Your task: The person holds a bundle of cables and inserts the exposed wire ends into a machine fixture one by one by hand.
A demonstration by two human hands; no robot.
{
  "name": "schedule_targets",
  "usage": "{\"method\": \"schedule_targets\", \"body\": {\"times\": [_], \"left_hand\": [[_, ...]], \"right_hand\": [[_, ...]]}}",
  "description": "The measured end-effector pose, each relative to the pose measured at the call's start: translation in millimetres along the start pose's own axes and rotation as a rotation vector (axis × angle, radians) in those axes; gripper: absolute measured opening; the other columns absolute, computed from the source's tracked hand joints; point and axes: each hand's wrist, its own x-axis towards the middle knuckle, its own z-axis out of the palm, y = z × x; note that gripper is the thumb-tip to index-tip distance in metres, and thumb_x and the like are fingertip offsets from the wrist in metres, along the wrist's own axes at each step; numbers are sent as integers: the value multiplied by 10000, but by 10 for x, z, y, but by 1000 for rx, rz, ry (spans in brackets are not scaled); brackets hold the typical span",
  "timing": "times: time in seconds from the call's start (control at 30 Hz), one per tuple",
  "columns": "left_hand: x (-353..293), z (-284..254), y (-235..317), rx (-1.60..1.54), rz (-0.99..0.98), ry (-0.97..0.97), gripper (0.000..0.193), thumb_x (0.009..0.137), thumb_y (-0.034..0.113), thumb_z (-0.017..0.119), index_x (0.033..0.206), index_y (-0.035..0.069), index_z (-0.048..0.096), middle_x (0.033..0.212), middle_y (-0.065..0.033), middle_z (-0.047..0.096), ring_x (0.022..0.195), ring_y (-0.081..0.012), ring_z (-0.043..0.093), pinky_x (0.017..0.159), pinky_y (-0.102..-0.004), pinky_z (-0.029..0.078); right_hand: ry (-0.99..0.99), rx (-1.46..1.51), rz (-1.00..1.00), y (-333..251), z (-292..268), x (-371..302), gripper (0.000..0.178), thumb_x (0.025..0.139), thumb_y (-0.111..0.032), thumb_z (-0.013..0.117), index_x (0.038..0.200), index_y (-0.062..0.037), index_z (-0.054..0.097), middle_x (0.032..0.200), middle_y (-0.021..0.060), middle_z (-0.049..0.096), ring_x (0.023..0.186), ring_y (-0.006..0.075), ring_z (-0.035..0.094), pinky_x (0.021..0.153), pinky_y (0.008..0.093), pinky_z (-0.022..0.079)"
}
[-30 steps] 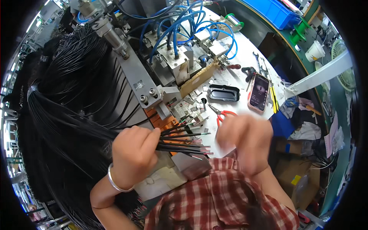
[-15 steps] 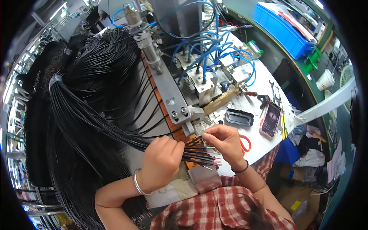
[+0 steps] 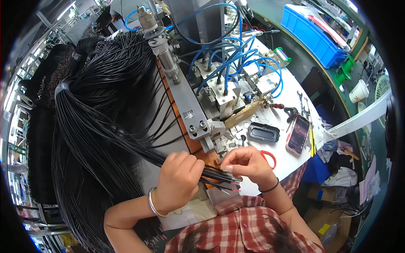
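Note:
A thick bundle of thin black cables [image 3: 101, 122] runs from the left toward the middle. My left hand [image 3: 179, 179] is closed in a fist round it, near its cut ends. Those cable ends [image 3: 225, 180] stick out to the right, showing pink, white and green tips. My right hand [image 3: 249, 168] is beside the ends, thumb and forefinger pinched on the upper cables. How many it holds is hidden by the fingers. Just beyond both hands is an orange strip [image 3: 179, 116] beneath a metal machine arm [image 3: 183, 101], with a few cables lying across it.
A pneumatic machine with blue hoses [image 3: 236, 59] stands ahead. On the white tabletop lie a black tray [image 3: 263, 132], red-handled scissors [image 3: 270, 159], a phone [image 3: 298, 134] and wrenches [image 3: 301, 101]. A blue crate [image 3: 314, 38] sits at the far right. Many more black cables [image 3: 118, 55] are heaped at left.
My right hand has come down and nearer, from the machine's edge to the cable ends. My left hand stays round the bundle, and the cable ends look more gathered.

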Motion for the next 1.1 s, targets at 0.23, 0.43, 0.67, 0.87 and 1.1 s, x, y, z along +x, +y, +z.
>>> {"method": "schedule_targets", "body": {"times": [0.23, 0.43, 0.67, 0.87, 1.1], "left_hand": [[-1, 69, 11, -7, 56, -39, 245, 569, 14, 574, 814, 16, 553, 716, -100, 491, 718, -273, 500, 677, -369, 394], [16, 99, -25, 66, 130, 71, 95, 671, 58, 566, 731, 62, 493, 679, -66, 457, 702, -226, 487, 699, -338, 401], [-11, 28, 11, 87, 34, -40, 102, 671, 56, 570, 727, 60, 484, 688, -71, 472, 709, -228, 488, 696, -349, 401], [6, 97, -45, 25, 85, -54, 109, 666, 53, 577, 756, 41, 517, 697, -73, 485, 705, -233, 490, 677, -358, 402], [-2, 67, -43, 27, 75, 56, 208, 661, 58, 584, 856, -13, 588, 696, -76, 485, 712, -239, 497, 655, -354, 399]], "right_hand": [[215, -204, -112, 65, -64, 67, 85, 821, -45, 700, 809, 12, 637, 653, 6, 608, 527, 36, 524, 441, 182, 387], [299, -460, -189, 211, -76, 139, 134, 852, -86, 678, 783, -10, 592, 631, -12, 579, 509, 30, 500, 431, 179, 374], [85, -169, 144, 131, -143, 168, 151, 923, -179, 596, 860, -53, 542, 619, -53, 506, 497, 14, 412, 421, 181, 306], [146, -194, 153, 119, -165, 159, 104, 895, -113, 622, 874, -37, 556, 624, -55, 492, 528, 5, 411, 455, 173, 310], [233, -294, -84, 119, -13, 32, 108, 832, -15, 676, 929, 5, 633, 660, -37, 535, 571, 5, 460, 524, 159, 363]]}}
